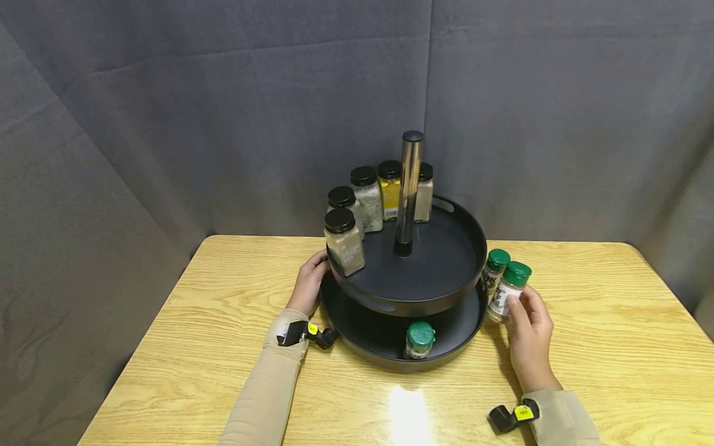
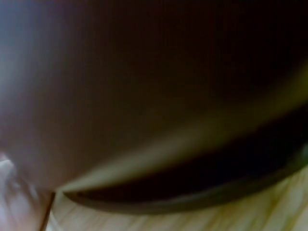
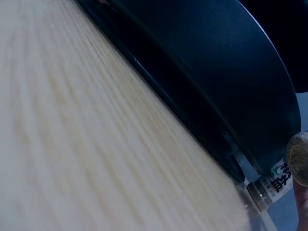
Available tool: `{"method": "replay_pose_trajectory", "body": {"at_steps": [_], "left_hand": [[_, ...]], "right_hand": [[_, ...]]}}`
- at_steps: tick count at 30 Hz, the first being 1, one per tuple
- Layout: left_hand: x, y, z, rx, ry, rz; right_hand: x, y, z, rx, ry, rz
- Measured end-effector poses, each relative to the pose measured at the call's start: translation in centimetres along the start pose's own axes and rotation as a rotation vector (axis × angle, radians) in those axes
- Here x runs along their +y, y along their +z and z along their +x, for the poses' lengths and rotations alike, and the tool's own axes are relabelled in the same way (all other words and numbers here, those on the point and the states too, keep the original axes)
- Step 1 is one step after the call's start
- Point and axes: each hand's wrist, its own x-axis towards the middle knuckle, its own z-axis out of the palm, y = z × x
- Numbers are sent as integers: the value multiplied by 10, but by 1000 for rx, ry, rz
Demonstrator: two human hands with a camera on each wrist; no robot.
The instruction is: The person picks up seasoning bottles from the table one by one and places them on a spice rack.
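A black two-tier round spice rack [image 1: 440,272] with a metallic post stands on the table. My left hand [image 1: 309,285] is at the left rim of its upper tray, fingertips hidden by the rim. In the right hand [image 1: 532,337], between thumb and fingers, is a spice jar [image 1: 504,301] with green cap and white label, just right of the rack. The right wrist view catches this jar's round base [image 3: 299,161]. A second green-capped jar [image 1: 494,266] is close behind it, partly hidden. Another green-capped jar [image 1: 419,339] sits in the lower tray's front.
Several square black-capped jars line the upper tray's left and back, including a tan one [image 1: 346,248] and a yellow one [image 1: 390,192]. The wooden table [image 1: 608,322] extends to both sides. A grey cloth [image 1: 279,124] hangs behind.
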Motion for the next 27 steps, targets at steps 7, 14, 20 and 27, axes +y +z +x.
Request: {"method": "replay_pose_trajectory", "body": {"at_steps": [7,14,20,27], "left_hand": [[20,7,-14,-15,23,1],[23,6,-17,-15,20,-18],[23,5,-17,-14,25,-18],[8,1,-7,-6,33,-14]], "right_hand": [[-7,5,0,-73,-104,98],[-11,8,-2,-122,-142,122],[-10,7,-2,-110,-177,32],[-12,8,-3,-120,-196,64]]}}
